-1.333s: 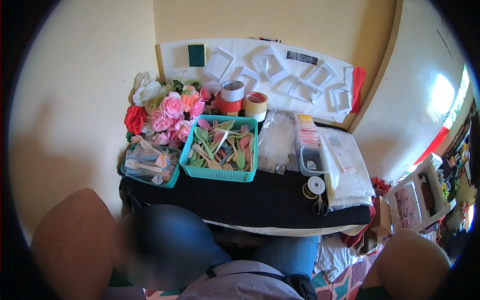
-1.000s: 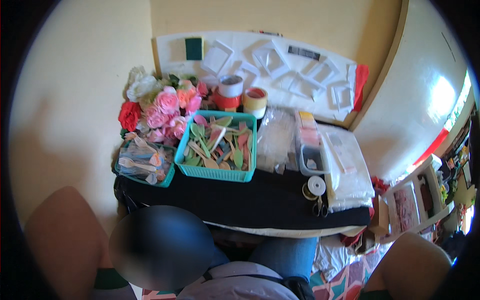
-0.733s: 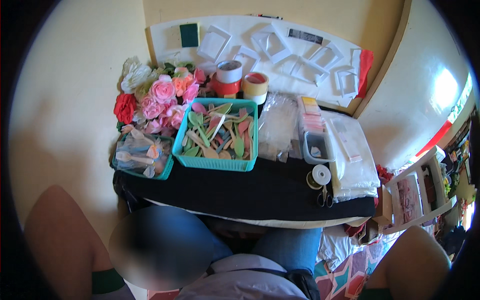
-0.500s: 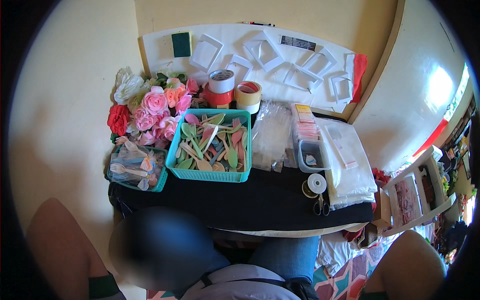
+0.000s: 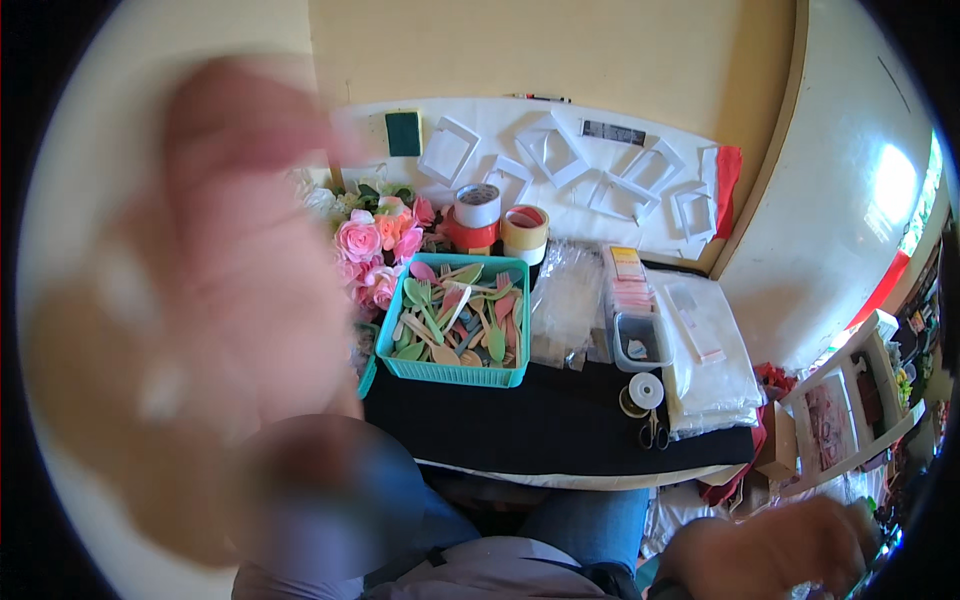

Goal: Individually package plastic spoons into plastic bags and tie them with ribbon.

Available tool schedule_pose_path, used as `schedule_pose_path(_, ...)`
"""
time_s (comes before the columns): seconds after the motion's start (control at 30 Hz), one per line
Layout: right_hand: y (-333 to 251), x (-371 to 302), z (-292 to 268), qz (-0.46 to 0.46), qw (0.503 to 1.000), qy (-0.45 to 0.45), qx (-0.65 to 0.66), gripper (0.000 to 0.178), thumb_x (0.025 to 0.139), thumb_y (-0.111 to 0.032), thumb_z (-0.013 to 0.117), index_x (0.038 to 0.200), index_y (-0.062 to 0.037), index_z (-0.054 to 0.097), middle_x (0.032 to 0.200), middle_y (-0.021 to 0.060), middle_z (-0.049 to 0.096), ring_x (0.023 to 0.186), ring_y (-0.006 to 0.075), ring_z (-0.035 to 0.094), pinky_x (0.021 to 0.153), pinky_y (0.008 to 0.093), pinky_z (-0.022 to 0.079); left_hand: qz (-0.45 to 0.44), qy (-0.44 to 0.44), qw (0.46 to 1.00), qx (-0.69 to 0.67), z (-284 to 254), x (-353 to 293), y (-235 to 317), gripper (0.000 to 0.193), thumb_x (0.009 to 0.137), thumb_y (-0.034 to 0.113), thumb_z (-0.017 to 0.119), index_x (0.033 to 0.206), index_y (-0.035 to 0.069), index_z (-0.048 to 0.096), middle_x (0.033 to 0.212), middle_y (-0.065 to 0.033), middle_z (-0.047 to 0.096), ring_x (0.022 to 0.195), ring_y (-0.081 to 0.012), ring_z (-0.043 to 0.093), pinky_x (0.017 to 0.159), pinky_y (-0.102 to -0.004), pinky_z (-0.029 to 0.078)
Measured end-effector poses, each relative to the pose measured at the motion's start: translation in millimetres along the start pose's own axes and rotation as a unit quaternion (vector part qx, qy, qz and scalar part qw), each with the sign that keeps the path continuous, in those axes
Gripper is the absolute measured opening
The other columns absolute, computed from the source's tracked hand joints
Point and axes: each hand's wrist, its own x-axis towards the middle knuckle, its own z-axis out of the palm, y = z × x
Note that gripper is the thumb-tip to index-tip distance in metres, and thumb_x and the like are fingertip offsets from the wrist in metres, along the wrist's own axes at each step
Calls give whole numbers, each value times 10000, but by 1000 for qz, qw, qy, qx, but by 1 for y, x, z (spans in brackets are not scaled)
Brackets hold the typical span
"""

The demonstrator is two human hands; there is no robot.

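Note:
Close to the camera at left, my left hand is raised and badly smeared by motion; its fingers cannot be made out. It covers part of the pink artificial flowers and most of a small teal basket. Low at the right is my right hand, also blurred, beyond the table's edge; whether it holds anything is unclear. On the black-covered table stands a teal basket full of pastel spoons and forks. Neither hand touches it.
Tape rolls are stacked behind the basket. Clear plastic bags, a small clear tub, a white spool and scissors lie to the right. A white board with frame-like pieces leans at the back.
My left hand has come up in front of the camera, hiding the small basket and some flowers. My right hand has come into view at lower right. The whole view has shifted slightly.

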Motion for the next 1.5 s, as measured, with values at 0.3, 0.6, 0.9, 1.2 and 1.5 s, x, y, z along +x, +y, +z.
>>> schedule_pose_path(0.3,147,-190,-2,316,815,-458,-162,88,874,-83,640,858,-25,575,843,110,574,787,278,532,689,369,431,-404,-389,691,455,9,-175,-235,231,878,262,552,949,111,713,968,-135,709,914,-333,685,788,-449,545)
schedule_pose_path(0.6,157,-215,-15,338,777,-498,-184,93,842,-88,669,833,-23,603,816,95,584,779,253,551,677,356,453,-472,-317,626,534,20,-223,-270,276,880,190,528,1048,46,692,1134,-182,665,1084,-337,632,916,-451,501)
schedule_pose_path(0.9,156,-213,-12,335,746,-540,-199,107,834,-124,666,801,-30,630,819,111,605,807,306,573,728,405,468,-488,-419,579,500,18,-204,-262,284,871,200,534,1055,58,697,1082,-178,683,1043,-331,650,906,-448,503)
schedule_pose_path(1.2,156,-215,-13,330,754,-533,-197,107,832,-121,669,794,-30,628,818,114,607,820,309,578,725,405,470,-451,-324,725,407,-20,-175,-259,263,840,342,674,981,120,667,944,-121,701,909,-336,671,784,-439,516)
schedule_pose_path(1.5,155,-212,-16,375,769,-488,-172,136,867,-136,657,872,-16,595,840,118,584,808,289,546,711,383,437,-407,-210,883,102,23,-190,-175,236,890,258,675,960,34,647,817,-21,618,730,-99,552,691,-251,448)
